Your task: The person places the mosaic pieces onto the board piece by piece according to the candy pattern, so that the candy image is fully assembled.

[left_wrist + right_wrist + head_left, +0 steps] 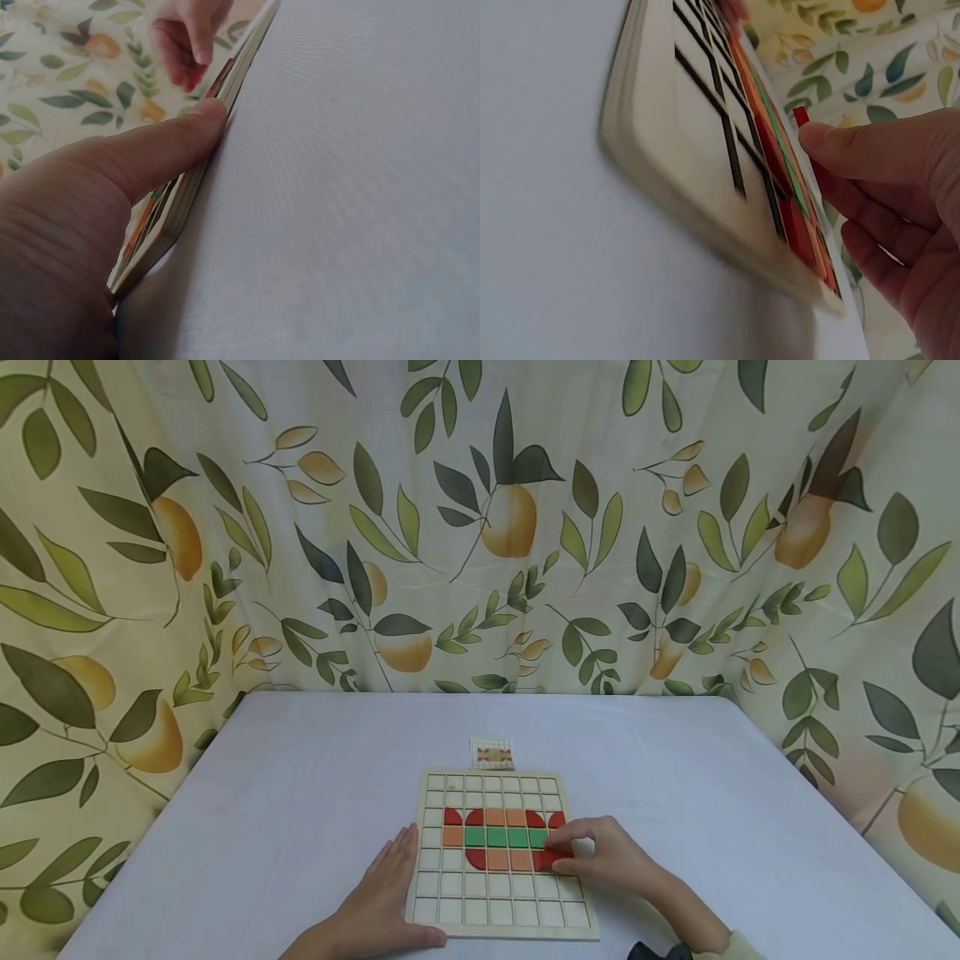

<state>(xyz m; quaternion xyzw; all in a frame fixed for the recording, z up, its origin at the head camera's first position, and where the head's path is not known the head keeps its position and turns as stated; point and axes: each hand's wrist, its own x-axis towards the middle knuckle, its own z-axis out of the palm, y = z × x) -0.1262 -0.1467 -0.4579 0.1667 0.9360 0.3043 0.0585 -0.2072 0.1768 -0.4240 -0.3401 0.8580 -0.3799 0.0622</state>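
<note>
A wooden grid board [502, 932] lies on the table, with red, orange and green tiles [497, 837] set in its middle rows. My right hand [618, 857] is over the board's right side. In the right wrist view, its thumb and finger pinch a small red tile [802, 117] just above the board. Most of that tile is hidden by the fingers, so its shape is unclear. My left hand [375, 897] rests against the board's left edge with fingers extended. Its thumb [176, 146] lies along the front edge.
Behind the board's far edge lies a small card [492, 753] printed with a coloured grid pattern. The table has a white cloth [322, 760]. A curtain [480, 610] with leaves and fruit hangs behind and at both sides.
</note>
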